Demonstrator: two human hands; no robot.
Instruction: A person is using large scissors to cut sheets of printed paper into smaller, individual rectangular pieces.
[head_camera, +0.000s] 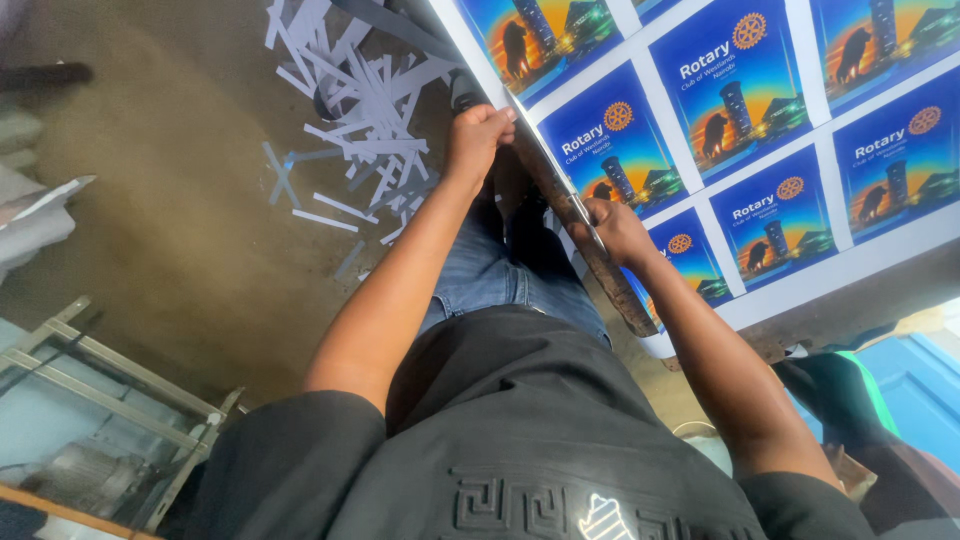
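Paper offcuts (365, 105) are scattered over the floor (180, 220) on the left. Left hand (478, 135) is clenched on the near edge of the printed sheet (740, 130), which lies flat on the table. Right hand (612, 228) grips a straightedge (600, 262) along that same edge.

Worn wooden surface (600, 265), edge chipped, carries a large white printed sheet (800, 290) of repeated blue square prints lying flat. Brown floor (180, 230) below holds scattered white paper offcut strips (365, 110)
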